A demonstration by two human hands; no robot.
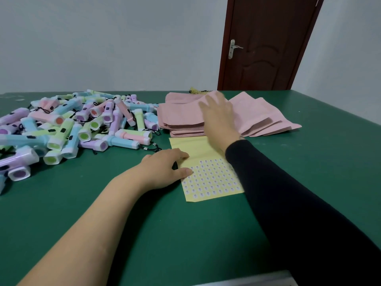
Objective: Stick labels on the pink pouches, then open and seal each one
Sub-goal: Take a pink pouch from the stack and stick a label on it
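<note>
My right hand (218,118), fingers spread, lay on the stacked flat pink pouches (181,120) just beyond the yellow sheet of small labels (208,178); my left hand (165,168) pressed that sheet's left edge with relaxed fingertips.

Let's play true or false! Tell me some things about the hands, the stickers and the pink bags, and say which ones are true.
1. The right hand lies on the stack of pink pouches. True.
2. The left hand is holding a flashlight. False: it rests on the left edge of the yellow label sheet.
3. The flashlights are piled to the left of the pouches. True.
4. The table is red. False: it is green.
5. The label sheet lies on top of the pouches. False: it lies flat on the table, nearer the person than the stack.
</note>
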